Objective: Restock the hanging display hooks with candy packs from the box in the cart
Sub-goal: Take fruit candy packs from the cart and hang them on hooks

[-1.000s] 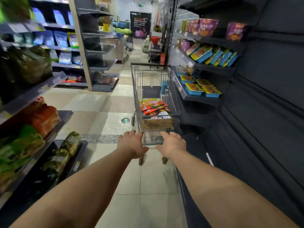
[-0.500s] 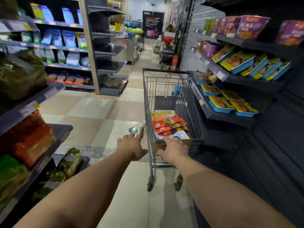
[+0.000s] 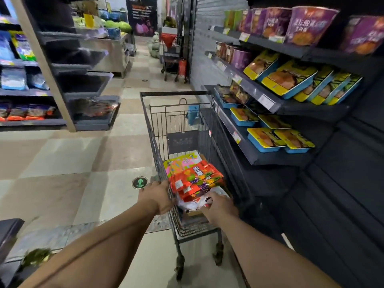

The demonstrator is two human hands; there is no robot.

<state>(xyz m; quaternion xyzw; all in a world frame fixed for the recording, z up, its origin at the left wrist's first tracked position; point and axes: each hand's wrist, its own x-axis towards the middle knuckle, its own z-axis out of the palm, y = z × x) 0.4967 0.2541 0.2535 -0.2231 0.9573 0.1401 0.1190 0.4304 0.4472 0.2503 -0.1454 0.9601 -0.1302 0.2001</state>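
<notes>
The left hand [image 3: 156, 197] grips the near left corner of the grey wire shopping cart [image 3: 154, 142], fingers curled over the rim. The right hand [image 3: 219, 206], which half a second ago lay on the cart's near edge, now reaches down inside the basket, its fingers touching the white wrappers at the near end of the brown cardboard box [image 3: 194, 213]; whether it grips anything cannot be told. The box sits in the near end of the cart basket, piled with red and orange candy packs [image 3: 195, 177], a pink and yellow one on top at the far side.

Compared with the earlier frames, the cart appears closer and more directly below the camera, and stands just beside the dark shelving [image 3: 259, 154] on the right. That shelving carries yellow-lidded blue trays [image 3: 280, 140] on its lower tiers and purple tubs [image 3: 307, 26] above. The round green arrow marker [image 3: 140, 182] on the tiled floor [image 3: 62, 163] now lies just left of the left hand. Farther down the aisle stands a red trolley [image 3: 173, 57].
</notes>
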